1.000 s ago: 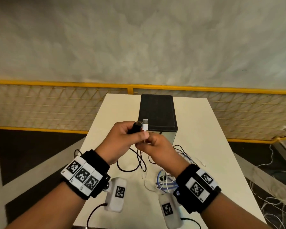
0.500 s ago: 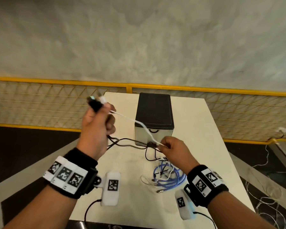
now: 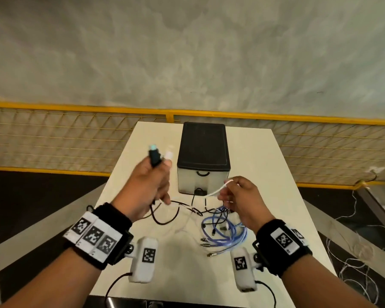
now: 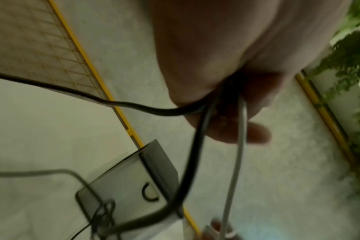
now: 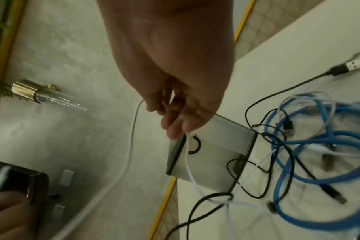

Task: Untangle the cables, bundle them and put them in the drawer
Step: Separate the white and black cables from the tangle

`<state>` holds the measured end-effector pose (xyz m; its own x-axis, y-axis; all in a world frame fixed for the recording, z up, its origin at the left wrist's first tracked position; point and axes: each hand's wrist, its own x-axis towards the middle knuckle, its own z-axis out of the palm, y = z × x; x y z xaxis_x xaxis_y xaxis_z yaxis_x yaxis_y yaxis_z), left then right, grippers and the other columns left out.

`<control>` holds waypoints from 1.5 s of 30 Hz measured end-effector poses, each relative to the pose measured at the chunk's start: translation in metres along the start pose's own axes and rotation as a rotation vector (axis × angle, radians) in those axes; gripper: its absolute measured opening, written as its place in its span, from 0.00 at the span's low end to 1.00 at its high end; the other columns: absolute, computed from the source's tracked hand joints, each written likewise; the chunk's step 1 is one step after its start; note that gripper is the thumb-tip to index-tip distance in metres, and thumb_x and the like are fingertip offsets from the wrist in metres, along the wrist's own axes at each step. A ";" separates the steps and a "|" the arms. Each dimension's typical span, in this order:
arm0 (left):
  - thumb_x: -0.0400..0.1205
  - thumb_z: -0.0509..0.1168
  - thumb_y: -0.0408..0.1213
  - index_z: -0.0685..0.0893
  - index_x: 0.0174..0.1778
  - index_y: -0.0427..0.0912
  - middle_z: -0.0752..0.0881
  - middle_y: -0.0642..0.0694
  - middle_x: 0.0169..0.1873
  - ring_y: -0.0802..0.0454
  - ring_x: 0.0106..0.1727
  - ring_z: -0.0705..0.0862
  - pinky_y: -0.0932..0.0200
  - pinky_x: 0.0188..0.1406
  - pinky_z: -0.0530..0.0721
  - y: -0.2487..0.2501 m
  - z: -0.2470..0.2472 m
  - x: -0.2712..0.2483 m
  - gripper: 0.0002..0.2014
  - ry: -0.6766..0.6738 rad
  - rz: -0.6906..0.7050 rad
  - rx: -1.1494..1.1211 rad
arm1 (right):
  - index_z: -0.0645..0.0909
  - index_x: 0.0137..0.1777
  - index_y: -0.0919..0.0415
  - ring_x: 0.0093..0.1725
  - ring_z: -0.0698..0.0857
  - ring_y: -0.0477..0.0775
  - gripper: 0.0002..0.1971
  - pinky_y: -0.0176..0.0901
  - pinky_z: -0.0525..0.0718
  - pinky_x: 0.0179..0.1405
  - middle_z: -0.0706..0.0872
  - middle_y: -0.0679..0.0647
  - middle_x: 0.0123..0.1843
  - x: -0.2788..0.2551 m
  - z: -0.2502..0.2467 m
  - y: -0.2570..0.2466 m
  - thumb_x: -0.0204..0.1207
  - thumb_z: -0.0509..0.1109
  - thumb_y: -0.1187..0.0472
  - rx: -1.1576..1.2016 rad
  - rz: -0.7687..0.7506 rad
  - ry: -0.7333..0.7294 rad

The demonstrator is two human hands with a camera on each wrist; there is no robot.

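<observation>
My left hand (image 3: 149,185) is raised left of the drawer unit and grips a black plug (image 3: 154,155) and a white plug (image 3: 169,154) with their cables. The black cable (image 4: 193,151) and white cable (image 4: 234,154) hang down from that fist. My right hand (image 3: 238,196) pinches a loop of the white cable (image 3: 218,190) in front of the drawer unit (image 3: 202,156), a small box with a black top and a closed drawer front with a ring handle (image 5: 194,145). A tangle of blue cables (image 3: 227,232) with black and white ones lies on the table below the right hand.
The white table (image 3: 271,174) stands against a yellow mesh fence (image 3: 76,138) with a grey floor beyond. Loose white wires (image 3: 353,252) lie on the floor to the right. Black cable loops (image 3: 165,216) rest on the table between my hands.
My hands have come apart and the white cable runs between them. The left hand has lowered and come right towards the drawer unit; the right hand has risen, holding a loop.
</observation>
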<state>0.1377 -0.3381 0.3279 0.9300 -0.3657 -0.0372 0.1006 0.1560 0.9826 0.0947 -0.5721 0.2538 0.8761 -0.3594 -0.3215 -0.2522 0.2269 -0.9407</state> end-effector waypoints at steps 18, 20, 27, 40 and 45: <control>0.76 0.72 0.35 0.87 0.40 0.53 0.90 0.56 0.34 0.62 0.37 0.87 0.62 0.40 0.82 -0.079 0.053 0.009 0.06 -0.051 0.025 0.538 | 0.85 0.57 0.66 0.47 0.89 0.55 0.14 0.54 0.80 0.63 0.94 0.58 0.46 -0.018 0.023 0.004 0.83 0.64 0.57 0.526 0.370 -0.255; 0.76 0.71 0.31 0.87 0.42 0.52 0.90 0.58 0.36 0.66 0.39 0.86 0.67 0.43 0.80 -0.082 0.053 0.004 0.08 -0.187 0.016 0.565 | 0.83 0.54 0.65 0.50 0.90 0.58 0.10 0.55 0.83 0.61 0.93 0.59 0.47 -0.014 0.026 0.005 0.84 0.64 0.59 0.570 0.372 -0.237; 0.73 0.77 0.31 0.86 0.35 0.44 0.84 0.52 0.31 0.60 0.35 0.80 0.59 0.43 0.83 -0.070 -0.004 -0.034 0.07 -0.662 -0.285 0.622 | 0.81 0.50 0.67 0.41 0.94 0.58 0.13 0.60 0.90 0.44 0.93 0.60 0.39 0.011 -0.001 -0.005 0.88 0.57 0.62 0.749 0.370 -0.051; 0.78 0.75 0.40 0.83 0.36 0.45 0.81 0.58 0.23 0.63 0.23 0.76 0.69 0.23 0.73 -0.050 0.023 0.001 0.09 -0.038 -0.052 0.452 | 0.87 0.58 0.65 0.53 0.90 0.56 0.15 0.57 0.83 0.56 0.93 0.57 0.52 -0.014 0.031 -0.003 0.86 0.59 0.62 0.413 0.385 -0.288; 0.75 0.75 0.34 0.88 0.47 0.48 0.91 0.58 0.40 0.65 0.45 0.88 0.65 0.49 0.82 -0.077 0.044 0.001 0.07 -0.093 0.021 0.449 | 0.87 0.64 0.66 0.53 0.85 0.60 0.17 0.57 0.76 0.71 0.87 0.63 0.59 -0.020 0.036 -0.006 0.82 0.61 0.61 0.376 0.427 -0.361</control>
<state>0.1156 -0.3909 0.2601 0.8925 -0.4506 -0.0202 -0.1002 -0.2418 0.9651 0.0931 -0.5338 0.2700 0.8301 0.1424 -0.5391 -0.5041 0.6047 -0.6166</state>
